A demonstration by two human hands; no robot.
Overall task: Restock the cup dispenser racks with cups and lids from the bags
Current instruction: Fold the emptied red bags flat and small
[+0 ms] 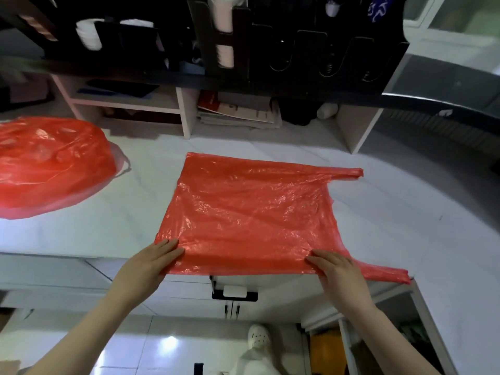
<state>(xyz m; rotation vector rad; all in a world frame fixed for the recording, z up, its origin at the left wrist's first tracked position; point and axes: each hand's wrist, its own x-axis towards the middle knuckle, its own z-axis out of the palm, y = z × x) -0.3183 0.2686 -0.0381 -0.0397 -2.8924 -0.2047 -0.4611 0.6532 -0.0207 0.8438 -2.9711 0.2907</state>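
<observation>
An empty red plastic bag [251, 209] lies flat on the white counter [130, 212], its handles pointing right. My left hand [151, 259] presses its near left corner with straight fingers. My right hand [335, 269] lies flat on the near right corner beside the lower handle. A second red bag [46, 163], bulging with contents, sits at the left of the counter. Above, a black cup dispenser rack [297, 50] holds a column of white cups [224, 31]; several slots to the right look empty. White lids or cups [89, 33] sit stacked in a rack at the upper left.
Shelf cubbies behind the counter hold papers [238, 112] and a white bottle [326, 110]. The counter's near edge runs just below my hands, with a black bracket [234, 293] under it. A white slotted shoe [258, 339] shows on the floor below.
</observation>
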